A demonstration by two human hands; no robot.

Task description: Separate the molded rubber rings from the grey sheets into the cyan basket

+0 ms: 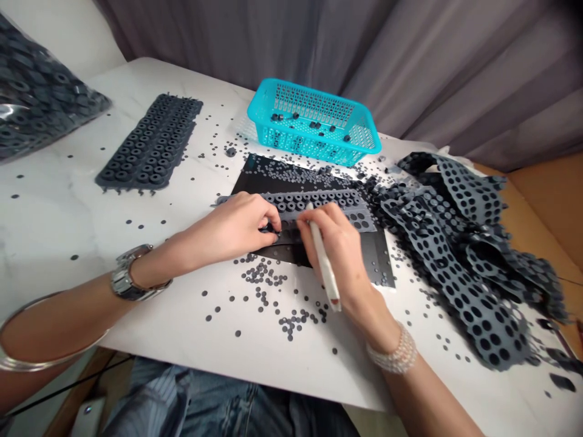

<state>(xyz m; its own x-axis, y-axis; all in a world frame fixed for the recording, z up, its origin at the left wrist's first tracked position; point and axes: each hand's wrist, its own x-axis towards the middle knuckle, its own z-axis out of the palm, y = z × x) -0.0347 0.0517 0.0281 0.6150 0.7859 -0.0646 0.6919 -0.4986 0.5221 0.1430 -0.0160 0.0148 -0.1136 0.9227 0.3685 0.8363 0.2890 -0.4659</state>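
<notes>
In front of me a dark grey rubber sheet of moulded rings point(319, 199) lies on a black mat point(387, 258). My left hand point(241, 226) is at the sheet's near left edge, its thumb and fingers pinched round a small dark piece. My right hand point(337, 249) grips a white pen-shaped tool point(324, 267), slanted with its lower end towards my wrist. The fingertips of that hand rest at the middle of the sheet. Toward the sheet's right end, some positions are open round holes. What the tool's working end touches is hidden by my fingers.
Behind the mat stands a turquoise basket point(314, 136) holding a few ring pieces. A stack of ring sheets point(150, 142) lies left, beside a clear bag of rings point(40, 91). Punched sheets point(473, 303) pile up on the right. Small dark discs point(264, 276) are scattered over the white table point(182, 328).
</notes>
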